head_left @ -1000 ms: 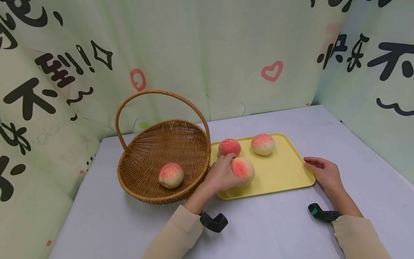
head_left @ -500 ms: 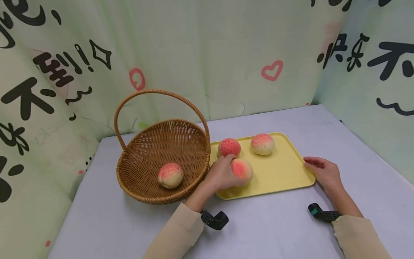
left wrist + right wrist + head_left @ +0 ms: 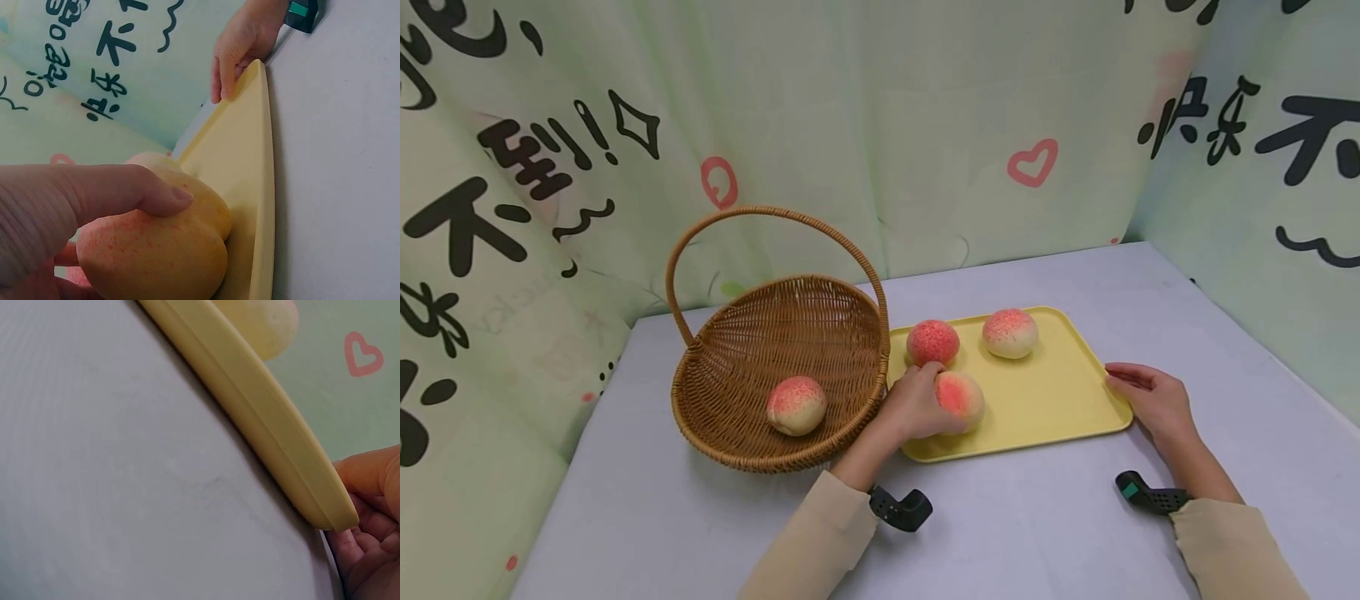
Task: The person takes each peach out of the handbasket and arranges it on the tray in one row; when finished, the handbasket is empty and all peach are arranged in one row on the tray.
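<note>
My left hand [image 3: 916, 407] grips a peach [image 3: 962, 402] over the near left part of a yellow tray [image 3: 1045, 392]. In the left wrist view the thumb lies across the top of this peach [image 3: 162, 256], with fingers behind it. Whether the peach touches the tray cannot be told. My right hand [image 3: 1153, 400] pinches the tray's right edge, thumb above and fingers below in the right wrist view. Two more peaches lie on the tray: a redder one [image 3: 932, 342] just behind my left hand and a paler one [image 3: 1010, 334] at the back.
Left of the tray stands a wicker basket [image 3: 737, 383] with a tall arched handle [image 3: 775, 212]. One peach [image 3: 796, 406] lies inside it. The table [image 3: 1000, 517] has a pale cover. Printed curtains [image 3: 925, 100] hang behind and at both sides.
The peach in my left hand has shifted slightly left, toward the basket. My right hand stays at the tray's edge, and the other peaches lie where they were.
</note>
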Motion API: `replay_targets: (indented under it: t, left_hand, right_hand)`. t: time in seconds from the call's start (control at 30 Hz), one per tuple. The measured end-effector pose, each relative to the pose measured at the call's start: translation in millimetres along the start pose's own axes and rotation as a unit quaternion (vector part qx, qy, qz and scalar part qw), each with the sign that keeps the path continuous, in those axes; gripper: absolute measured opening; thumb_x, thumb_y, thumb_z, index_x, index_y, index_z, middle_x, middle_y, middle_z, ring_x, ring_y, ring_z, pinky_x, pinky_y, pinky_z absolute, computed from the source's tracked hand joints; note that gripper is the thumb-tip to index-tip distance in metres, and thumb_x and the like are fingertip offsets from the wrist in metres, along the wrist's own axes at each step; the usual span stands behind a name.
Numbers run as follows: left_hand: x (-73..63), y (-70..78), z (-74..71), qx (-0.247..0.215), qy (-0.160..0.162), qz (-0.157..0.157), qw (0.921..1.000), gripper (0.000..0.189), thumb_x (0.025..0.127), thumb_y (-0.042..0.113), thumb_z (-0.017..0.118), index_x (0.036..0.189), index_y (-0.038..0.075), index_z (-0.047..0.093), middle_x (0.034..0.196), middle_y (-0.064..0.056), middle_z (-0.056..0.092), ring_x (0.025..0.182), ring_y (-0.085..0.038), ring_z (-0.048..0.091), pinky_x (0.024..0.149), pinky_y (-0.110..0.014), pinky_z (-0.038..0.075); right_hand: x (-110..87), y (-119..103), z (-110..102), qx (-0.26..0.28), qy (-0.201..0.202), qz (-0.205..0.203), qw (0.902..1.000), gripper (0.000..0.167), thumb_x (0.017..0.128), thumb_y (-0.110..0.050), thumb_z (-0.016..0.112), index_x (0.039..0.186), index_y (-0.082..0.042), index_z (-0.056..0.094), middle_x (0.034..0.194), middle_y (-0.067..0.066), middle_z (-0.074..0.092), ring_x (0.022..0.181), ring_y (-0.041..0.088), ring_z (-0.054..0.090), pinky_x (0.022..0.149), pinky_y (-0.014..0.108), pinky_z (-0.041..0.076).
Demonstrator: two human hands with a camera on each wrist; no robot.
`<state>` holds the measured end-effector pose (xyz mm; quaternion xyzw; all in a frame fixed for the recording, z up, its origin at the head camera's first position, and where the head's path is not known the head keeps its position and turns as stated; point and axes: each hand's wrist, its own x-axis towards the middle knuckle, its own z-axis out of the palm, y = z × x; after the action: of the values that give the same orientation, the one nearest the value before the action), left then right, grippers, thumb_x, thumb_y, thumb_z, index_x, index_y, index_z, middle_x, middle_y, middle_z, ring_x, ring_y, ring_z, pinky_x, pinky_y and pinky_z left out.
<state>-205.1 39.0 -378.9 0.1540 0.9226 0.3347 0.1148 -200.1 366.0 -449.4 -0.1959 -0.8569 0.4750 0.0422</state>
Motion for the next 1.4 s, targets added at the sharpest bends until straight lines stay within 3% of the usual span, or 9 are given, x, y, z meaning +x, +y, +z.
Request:
replay_targets:
  t: [0.4,0.73,0.97,1.2,1.4]
  left_hand:
    - [-0.7,-1.3,1.9,0.01,0.001,0.006,0.9999,0.073,0.066,0.031,0.079,0.128,0.008,0.047,0.11,-0.011,0.051,0.093,-0.02,0.052,0.077,-0.032,0.044]
    - [-1.9,-1.8,2.8,0.012,0.006,0.009,0.9999,0.076,0.066,0.031,0.079,0.13,0.008,0.045,0.112,-0.011,0.05,0.097,-0.022,0.051,0.08,-0.033,0.045]
    - [-4.4,-1.1,3.2,0.009,0.034,0.036,0.9987,0.076,0.064,0.028,0.081,0.128,0.006,0.046,0.121,-0.01,0.046,0.108,-0.025,0.043,0.088,-0.034,0.04]
    - [-16.8,7.7,-2.9,0.043,0.065,0.074,0.9942,0.081,0.066,0.03,0.081,0.133,0.007,0.041,0.127,-0.009,0.041,0.112,-0.022,0.039,0.09,-0.033,0.04]
    - [-37.1,19.5,-18.7,0.077,0.057,0.101,0.9903,0.08,0.068,0.03,0.08,0.133,0.007,0.04,0.125,-0.007,0.042,0.111,-0.02,0.04,0.089,-0.032,0.041]
  right_hand:
    - [-2.1,0,0,0.001,0.004,-0.016,0.9999,0.05,0.092,-0.031,0.054,0.129,0.002,0.049,0.125,0.021,0.049,0.09,0.006,0.048,0.065,0.009,0.043]
    - [-2.5,-1,1,-0.002,0.007,-0.013,0.9999,0.049,0.093,-0.03,0.053,0.129,0.002,0.049,0.126,0.021,0.049,0.092,0.007,0.048,0.065,0.008,0.042]
    - [-0.9,0,0,-0.007,0.009,-0.019,0.9997,0.05,0.092,-0.032,0.054,0.128,0.003,0.05,0.125,0.021,0.05,0.089,0.006,0.048,0.065,0.008,0.042]
    - [1.5,2,0,-0.006,0.01,-0.01,0.9999,0.053,0.091,-0.035,0.054,0.129,0.002,0.049,0.125,0.021,0.049,0.091,0.006,0.048,0.065,0.009,0.043]
    - [2.2,3,1,-0.005,0.01,-0.009,0.9999,0.055,0.09,-0.038,0.055,0.129,0.001,0.05,0.125,0.02,0.049,0.093,0.01,0.048,0.066,0.009,0.043]
